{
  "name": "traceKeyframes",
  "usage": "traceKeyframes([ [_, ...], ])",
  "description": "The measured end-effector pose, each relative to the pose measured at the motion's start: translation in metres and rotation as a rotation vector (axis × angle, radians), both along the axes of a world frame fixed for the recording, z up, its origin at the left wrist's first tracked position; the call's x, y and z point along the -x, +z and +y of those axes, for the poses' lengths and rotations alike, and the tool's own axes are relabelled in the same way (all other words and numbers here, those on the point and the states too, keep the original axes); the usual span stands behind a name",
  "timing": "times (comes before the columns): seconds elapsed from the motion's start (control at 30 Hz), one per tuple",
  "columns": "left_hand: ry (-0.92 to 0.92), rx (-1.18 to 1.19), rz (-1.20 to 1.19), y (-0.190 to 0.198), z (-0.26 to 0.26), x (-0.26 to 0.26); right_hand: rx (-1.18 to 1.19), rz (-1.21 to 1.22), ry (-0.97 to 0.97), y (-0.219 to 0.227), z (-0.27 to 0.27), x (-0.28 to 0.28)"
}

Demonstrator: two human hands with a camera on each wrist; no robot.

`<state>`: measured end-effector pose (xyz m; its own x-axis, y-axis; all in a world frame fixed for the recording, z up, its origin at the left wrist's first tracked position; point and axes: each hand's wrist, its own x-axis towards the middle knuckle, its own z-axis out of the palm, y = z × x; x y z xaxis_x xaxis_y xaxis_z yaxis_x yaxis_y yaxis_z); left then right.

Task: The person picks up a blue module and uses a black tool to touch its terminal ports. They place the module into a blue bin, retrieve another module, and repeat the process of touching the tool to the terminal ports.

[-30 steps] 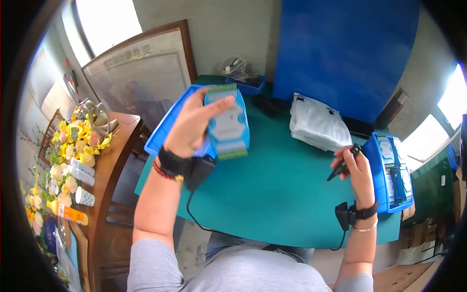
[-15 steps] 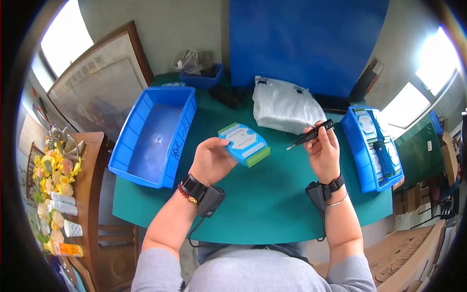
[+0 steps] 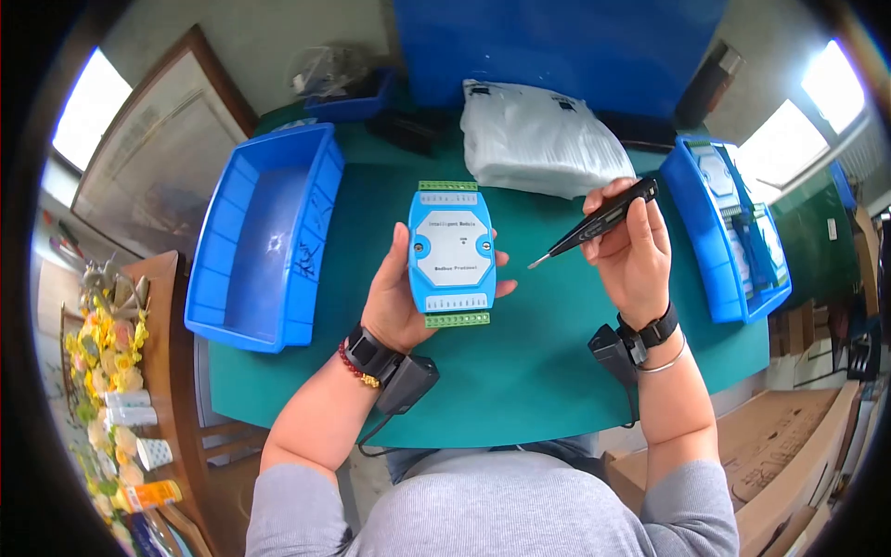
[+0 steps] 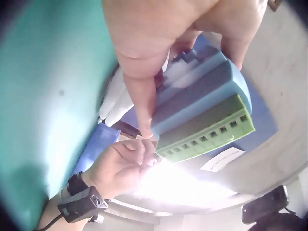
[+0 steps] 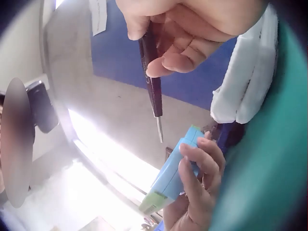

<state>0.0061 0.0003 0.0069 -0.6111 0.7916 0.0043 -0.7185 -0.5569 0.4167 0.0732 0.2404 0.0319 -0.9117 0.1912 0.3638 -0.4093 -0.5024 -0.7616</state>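
Observation:
My left hand [image 3: 394,302] grips a light-blue electronic module [image 3: 453,246] by its sides, thumb on the left edge and fingers coming round the right. Its white printed label faces up, with green terminal blocks [image 4: 207,132] along both ends. My right hand [image 3: 639,265] pinches a black screwdriver [image 3: 601,223] whose thin metal shaft points down and left. In the head view the tip stops short of the module's right side, beside the left fingertips. The right wrist view shows the bare shaft [image 5: 160,130] apart from the module.
On the green table [image 3: 529,390], a deep blue bin [image 3: 320,218] stands at the left. Another blue bin [image 3: 685,241], holding several similar modules, is at the right. White plastic packaging [image 3: 538,139] lies behind the hands; a small blue tray [image 3: 357,107] is at the back left.
The left hand has brought the module from over the left bin to the middle and turned its label upward. The right hand has raised the screwdriver and angled its tip toward the module.

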Motion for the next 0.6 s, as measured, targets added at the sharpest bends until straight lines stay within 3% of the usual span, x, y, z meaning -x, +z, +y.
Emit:
traceKeyframes([
  [0.23,0.026,0.049,0.016,-0.002,0.0,-0.003,-0.347,0.208,-0.115,0.009,-0.017,-0.013],
  [0.43,-0.007,0.131,0.088,0.0,0.001,-0.002,-0.404,0.275,-0.027,0.011,-0.024,-0.017],
  [0.53,-0.08,-0.014,0.019,-0.008,-0.001,0.001,-0.39,0.277,0.017,0.012,-0.025,-0.017],
  [0.6,-0.085,0.045,0.068,-0.009,-0.002,0.003,-0.386,0.283,0.048,0.013,-0.026,-0.017],
])
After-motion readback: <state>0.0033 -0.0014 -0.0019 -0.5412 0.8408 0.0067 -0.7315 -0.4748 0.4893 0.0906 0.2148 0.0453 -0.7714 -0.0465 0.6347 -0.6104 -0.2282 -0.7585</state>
